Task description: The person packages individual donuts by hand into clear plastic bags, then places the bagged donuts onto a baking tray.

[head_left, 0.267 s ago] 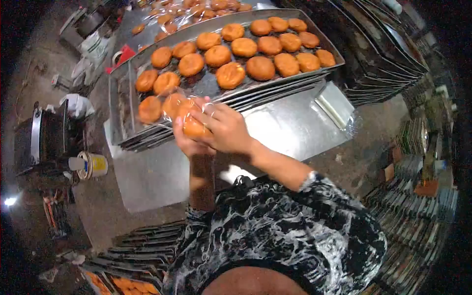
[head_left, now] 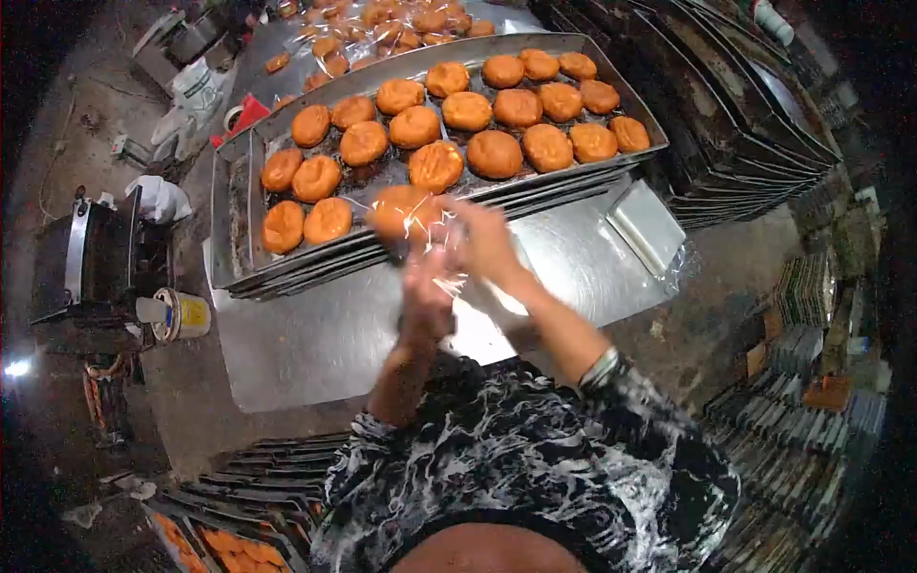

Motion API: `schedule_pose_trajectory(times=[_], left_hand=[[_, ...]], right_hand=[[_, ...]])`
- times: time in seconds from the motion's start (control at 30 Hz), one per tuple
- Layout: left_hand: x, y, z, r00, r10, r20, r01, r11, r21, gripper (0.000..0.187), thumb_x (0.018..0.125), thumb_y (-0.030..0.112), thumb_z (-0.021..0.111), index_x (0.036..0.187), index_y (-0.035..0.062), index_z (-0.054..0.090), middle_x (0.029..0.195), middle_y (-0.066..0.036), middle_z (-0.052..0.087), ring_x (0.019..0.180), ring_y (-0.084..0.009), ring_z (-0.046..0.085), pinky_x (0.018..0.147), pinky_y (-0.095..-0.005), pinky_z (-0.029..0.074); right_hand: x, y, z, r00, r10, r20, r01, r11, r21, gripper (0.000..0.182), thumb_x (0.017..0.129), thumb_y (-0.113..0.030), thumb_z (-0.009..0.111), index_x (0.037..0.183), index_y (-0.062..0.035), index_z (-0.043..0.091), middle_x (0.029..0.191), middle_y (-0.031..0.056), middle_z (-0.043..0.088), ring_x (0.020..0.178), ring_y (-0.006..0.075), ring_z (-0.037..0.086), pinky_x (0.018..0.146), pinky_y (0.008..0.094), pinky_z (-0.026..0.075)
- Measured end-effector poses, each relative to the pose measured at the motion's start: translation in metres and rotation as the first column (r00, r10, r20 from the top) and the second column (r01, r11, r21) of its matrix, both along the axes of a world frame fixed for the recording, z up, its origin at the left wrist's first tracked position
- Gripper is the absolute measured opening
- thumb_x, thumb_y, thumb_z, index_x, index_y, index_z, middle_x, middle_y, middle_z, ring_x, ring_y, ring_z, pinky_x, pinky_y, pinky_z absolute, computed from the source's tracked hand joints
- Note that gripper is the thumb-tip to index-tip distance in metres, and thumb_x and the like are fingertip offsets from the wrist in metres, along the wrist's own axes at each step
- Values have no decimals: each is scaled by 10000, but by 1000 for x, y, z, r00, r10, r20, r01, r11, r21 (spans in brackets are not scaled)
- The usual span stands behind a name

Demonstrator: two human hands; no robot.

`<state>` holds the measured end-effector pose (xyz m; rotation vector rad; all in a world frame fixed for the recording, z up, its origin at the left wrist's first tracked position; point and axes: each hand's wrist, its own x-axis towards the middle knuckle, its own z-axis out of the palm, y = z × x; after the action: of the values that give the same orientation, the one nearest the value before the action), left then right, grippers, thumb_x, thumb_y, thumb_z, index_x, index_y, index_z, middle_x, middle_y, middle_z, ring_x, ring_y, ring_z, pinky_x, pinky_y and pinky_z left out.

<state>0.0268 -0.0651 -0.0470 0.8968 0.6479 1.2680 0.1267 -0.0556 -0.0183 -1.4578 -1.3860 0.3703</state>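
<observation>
Clear plastic with a bun [head_left: 399,210] in it is held between my two hands above the front edge of the metal tray [head_left: 218,239]. My left hand [head_left: 427,291] is closed round the lower end of the plastic, blurred by motion. Beside it on the right, my right hand [head_left: 485,239] has its fingers closed on the crinkled plastic. Rows of round orange-brown buns [head_left: 437,167] lie in the tray. Behind the tray, more buns [head_left: 382,24] lie under shiny clear plastic.
The tray rests on a stack of trays over a metal table [head_left: 287,353]. A pack of clear bags [head_left: 647,226] lies at the right. Dark trays [head_left: 707,105] stand farther right. A bucket [head_left: 183,315] is on the left. Racks [head_left: 258,487] hold trays below.
Both hands have moved right with the bun in plastic, away from the tray's left front corner. The bun now sits above the hands, and two buns there are uncovered by them.
</observation>
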Motion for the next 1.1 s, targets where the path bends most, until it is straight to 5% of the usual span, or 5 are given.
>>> schedule_pose_trajectory(times=[0.3, 0.37, 0.93, 1.0, 1.1], left_hand=[[-3, 6, -245, 557, 76, -827, 758, 362, 543, 196, 673, 116, 543, 835, 8, 571, 762, -121, 552, 755, -258, 530, 687, -369, 430], [-3, 16, -202, 65, -547, -834, 736, 591, -330, 229, 721, 262, 598, 720, 34, 570, 695, -95, 547, 646, -209, 521, 608, -319, 427], [33, -27, -55, 763, -1, -646, 277, 904, 325, 128, 643, 55, 651, 769, 41, 640, 699, -57, 562, 658, -173, 547, 602, -256, 434], [19, -22, -31, 802, 78, -592, 316, 786, 531, 174, 654, 27, 630, 824, 65, 628, 704, -49, 546, 700, -173, 548, 639, -260, 430], [7, 13, -23, 974, 165, -154, -121, 958, 262, 457, 727, 131, 610, 1150, 73, 447, 865, -48, 556, 818, -161, 542, 716, -289, 432]], right_hand=[[34, 56, 2, 946, 265, 185, -262, 964, -43, 500, 738, -209, 589, 1156, 2, 416, 1036, 213, 512, 958, 316, 513, 834, 363, 402], [37, -41, -67, 918, 297, -261, -395, 729, -559, 301, 734, -212, 594, 971, -27, 579, 763, 147, 591, 763, 189, 581, 703, 287, 449], [53, -119, -145, 957, 106, -269, -253, 758, -601, 357, 864, -146, 358, 1213, -83, 388, 661, 33, 574, 432, 94, 467, 348, 194, 350], [34, -63, -27, 10, -267, -964, -304, 917, -257, 372, 886, -283, 385, 1188, -66, 403, 864, 18, 544, 556, 64, 477, 446, 155, 391], [-7, -11, 13, -162, 285, -945, -201, 928, 314, 522, 801, -417, 496, 1175, -59, 435, 1143, 140, 496, 1040, 226, 476, 867, 335, 384]])
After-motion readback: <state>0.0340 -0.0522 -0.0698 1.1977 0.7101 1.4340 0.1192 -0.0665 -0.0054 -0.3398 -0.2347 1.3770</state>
